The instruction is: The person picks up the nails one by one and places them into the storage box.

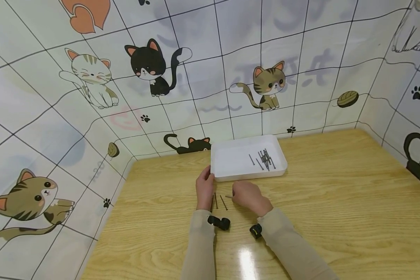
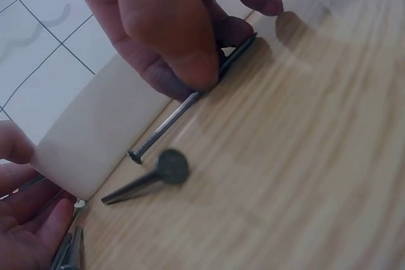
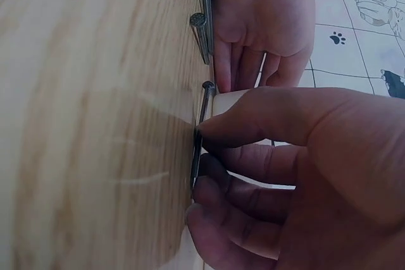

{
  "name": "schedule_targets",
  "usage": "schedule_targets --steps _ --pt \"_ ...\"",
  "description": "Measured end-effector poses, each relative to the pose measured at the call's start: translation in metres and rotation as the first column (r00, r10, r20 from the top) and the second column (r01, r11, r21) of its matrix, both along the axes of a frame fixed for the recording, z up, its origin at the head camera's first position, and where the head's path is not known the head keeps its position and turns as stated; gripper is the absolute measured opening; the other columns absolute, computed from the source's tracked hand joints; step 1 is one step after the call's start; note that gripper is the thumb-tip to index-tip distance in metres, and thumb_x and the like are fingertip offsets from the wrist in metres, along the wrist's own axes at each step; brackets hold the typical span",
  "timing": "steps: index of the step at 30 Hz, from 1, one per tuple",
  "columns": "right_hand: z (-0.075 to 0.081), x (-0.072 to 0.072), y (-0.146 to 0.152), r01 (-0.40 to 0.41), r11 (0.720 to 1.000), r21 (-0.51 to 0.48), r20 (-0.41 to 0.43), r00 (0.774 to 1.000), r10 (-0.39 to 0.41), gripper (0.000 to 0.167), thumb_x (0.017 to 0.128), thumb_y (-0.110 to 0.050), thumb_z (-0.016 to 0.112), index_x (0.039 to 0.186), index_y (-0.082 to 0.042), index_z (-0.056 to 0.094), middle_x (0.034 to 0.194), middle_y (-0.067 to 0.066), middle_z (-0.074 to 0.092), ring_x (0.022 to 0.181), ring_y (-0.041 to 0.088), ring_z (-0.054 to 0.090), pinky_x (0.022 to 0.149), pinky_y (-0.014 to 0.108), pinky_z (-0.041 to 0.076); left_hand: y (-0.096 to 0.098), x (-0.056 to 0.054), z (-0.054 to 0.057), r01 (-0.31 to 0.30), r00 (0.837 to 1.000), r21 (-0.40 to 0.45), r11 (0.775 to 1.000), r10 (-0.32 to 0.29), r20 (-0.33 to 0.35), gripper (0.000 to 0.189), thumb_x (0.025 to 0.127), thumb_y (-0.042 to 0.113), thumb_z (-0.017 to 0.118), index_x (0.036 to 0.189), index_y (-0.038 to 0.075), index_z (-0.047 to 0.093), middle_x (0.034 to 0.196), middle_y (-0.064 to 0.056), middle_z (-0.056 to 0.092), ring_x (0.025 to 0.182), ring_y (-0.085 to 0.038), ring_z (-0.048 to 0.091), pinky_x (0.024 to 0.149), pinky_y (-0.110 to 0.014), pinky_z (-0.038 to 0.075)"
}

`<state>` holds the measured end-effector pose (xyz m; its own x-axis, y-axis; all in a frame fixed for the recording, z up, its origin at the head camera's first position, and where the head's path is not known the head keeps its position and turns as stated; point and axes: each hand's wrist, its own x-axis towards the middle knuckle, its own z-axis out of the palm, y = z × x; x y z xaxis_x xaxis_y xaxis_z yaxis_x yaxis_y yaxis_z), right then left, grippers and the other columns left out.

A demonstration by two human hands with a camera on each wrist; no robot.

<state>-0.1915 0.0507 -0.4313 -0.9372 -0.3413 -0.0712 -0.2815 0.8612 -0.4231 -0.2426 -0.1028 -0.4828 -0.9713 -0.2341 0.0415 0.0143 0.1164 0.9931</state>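
Observation:
My right hand (image 1: 248,196) pinches a dark steel nail (image 3: 204,105) between thumb and fingers, low over the tabletop and in front of the white tray (image 1: 231,155). The nail's head and part of its shank stick out toward the left. At the tray's front left corner, my left hand (image 1: 205,188) holds the wall, thumb at the front and fingers along the side. Between the hands a few loose nails lie on the wood, one nail (image 2: 172,167) with its flat head facing the left wrist camera. Several nails (image 1: 266,160) lie in a loose pile in the tray's right half.
The wooden table (image 1: 336,202) reaches back to a wall covering (image 1: 213,70) printed with cartoon cats and grid lines. The tray stands close to that back wall. Black wrist cameras sit on both wrists, over beige sleeves (image 1: 201,245).

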Motion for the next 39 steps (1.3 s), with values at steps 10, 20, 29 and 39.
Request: schedule_targets --steps 10,20,29,39 --pt "0.001 0.001 -0.002 0.0 1.0 0.01 0.031 1.0 0.0 0.04 0.076 -0.007 0.062 0.046 -0.016 0.038 0.042 -0.004 0.025 0.042 0.011 0.021 0.041 0.025 0.019 0.0 0.001 0.004 -0.015 1.0 -0.012 1.0 0.015 -0.004 0.039 0.089 0.016 0.047 0.127 0.015 0.052 0.125 0.0 0.053 0.115 -0.011 0.045 0.094 -0.033 0.036" --pt "0.002 0.002 0.005 -0.023 0.999 -0.023 0.022 0.999 0.023 0.042 0.076 0.0 0.058 0.048 -0.016 0.031 0.045 -0.004 0.017 0.046 0.011 0.013 0.043 0.025 0.017 0.004 0.002 0.0 0.02 0.999 -0.011 1.0 -0.021 -0.045 0.038 0.09 0.018 0.048 0.128 0.015 0.051 0.124 0.0 0.053 0.114 -0.013 0.046 0.093 -0.033 0.038" --pt "0.001 0.0 0.008 -0.044 0.998 -0.042 0.032 0.998 0.045 0.016 0.079 -0.003 0.059 0.067 -0.011 0.053 0.056 0.0 0.046 0.049 0.013 0.033 0.046 0.027 0.027 0.004 0.002 -0.001 0.003 1.0 -0.014 1.0 -0.003 -0.014 0.038 0.09 0.019 0.048 0.127 0.017 0.052 0.122 0.002 0.054 0.112 -0.011 0.047 0.092 -0.031 0.039" --pt "0.004 -0.005 0.012 -0.083 0.993 -0.088 0.007 0.996 0.084 0.028 0.08 -0.001 0.06 0.108 -0.002 0.059 0.106 0.01 0.059 0.094 0.026 0.056 0.078 0.038 0.046 0.003 0.004 0.001 0.003 1.0 -0.005 1.0 -0.003 -0.018 0.038 0.089 0.016 0.048 0.127 0.013 0.052 0.123 -0.001 0.053 0.112 -0.012 0.047 0.093 -0.032 0.038"
